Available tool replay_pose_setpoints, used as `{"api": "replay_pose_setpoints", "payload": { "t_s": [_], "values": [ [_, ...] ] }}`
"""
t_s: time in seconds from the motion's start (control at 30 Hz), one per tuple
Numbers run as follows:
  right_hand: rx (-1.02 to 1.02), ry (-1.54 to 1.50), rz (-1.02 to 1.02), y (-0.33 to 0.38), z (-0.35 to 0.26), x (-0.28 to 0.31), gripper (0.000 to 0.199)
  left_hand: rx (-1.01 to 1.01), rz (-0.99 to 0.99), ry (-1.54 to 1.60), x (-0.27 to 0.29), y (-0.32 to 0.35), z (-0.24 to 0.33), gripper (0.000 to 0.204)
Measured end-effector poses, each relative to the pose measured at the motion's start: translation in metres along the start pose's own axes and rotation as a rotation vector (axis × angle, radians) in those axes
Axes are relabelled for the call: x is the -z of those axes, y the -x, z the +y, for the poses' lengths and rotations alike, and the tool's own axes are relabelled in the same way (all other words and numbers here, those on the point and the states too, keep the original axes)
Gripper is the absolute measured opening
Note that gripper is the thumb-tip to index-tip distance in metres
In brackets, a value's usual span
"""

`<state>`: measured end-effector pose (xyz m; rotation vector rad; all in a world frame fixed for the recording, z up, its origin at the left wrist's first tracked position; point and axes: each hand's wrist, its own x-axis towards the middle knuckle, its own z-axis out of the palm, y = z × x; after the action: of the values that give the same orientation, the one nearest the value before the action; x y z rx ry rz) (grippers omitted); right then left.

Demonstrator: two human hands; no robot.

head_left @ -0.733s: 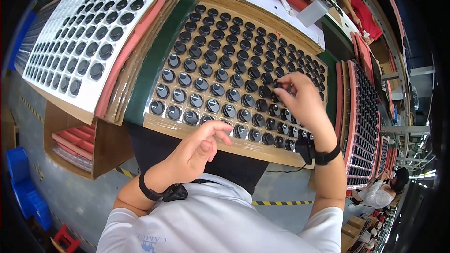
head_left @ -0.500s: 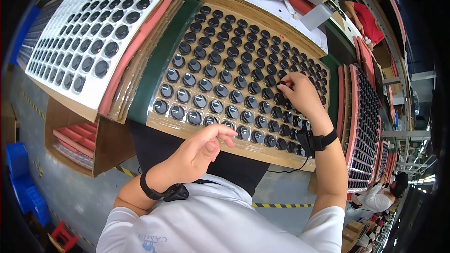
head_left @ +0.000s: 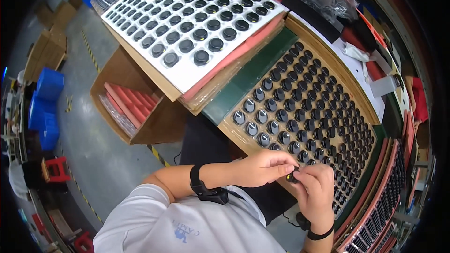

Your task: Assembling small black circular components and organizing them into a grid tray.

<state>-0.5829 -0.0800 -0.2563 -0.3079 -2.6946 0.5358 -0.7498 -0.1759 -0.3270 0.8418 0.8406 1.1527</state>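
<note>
A small black round part (head_left: 291, 176) with a yellow mark is pinched between the fingertips of my left hand (head_left: 262, 167) and my right hand (head_left: 317, 188). Both hands meet in front of the near edge of a tray (head_left: 228, 130) lined with brown card. Rows of similar black round parts (head_left: 282, 115) sit in its pockets, and one pocket among them shows no part. To the left stands a white plastic tray (head_left: 180, 78), partly filled with black round parts (head_left: 186, 45), some showing yellow marks.
Pink sheets and cardboard (head_left: 239, 72) lie stacked under the white tray. Below it a cardboard box (head_left: 159, 124) holds pink and clear trays. More filled trays (head_left: 382, 206) stand at the right. A white glove (head_left: 356, 52) lies behind; a person in red (head_left: 419, 100) is at far right.
My right hand has come back from the tray and met my left hand, with a black part now between them. The view has swung left, so the trays appear farther right.
</note>
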Motion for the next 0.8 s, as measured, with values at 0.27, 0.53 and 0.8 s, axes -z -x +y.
{"api": "replay_pose_setpoints", "payload": {
  "t_s": [0.27,0.53,0.8],
  "values": [
    [0.095,0.066,0.112,0.003,0.005,-0.018,0.028,-0.150,0.062,0.151,0.005,0.002,-0.008,0.028],
    [-0.374,-1.117,0.521,0.018,0.007,-0.046,0.026,-0.286,0.002,0.031,0.002,0.005,0.002,0.033],
    [-0.552,-1.776,0.502,0.016,0.004,-0.054,0.032,-0.416,0.174,0.026,0.000,0.007,-0.002,0.038]
  ]
}}
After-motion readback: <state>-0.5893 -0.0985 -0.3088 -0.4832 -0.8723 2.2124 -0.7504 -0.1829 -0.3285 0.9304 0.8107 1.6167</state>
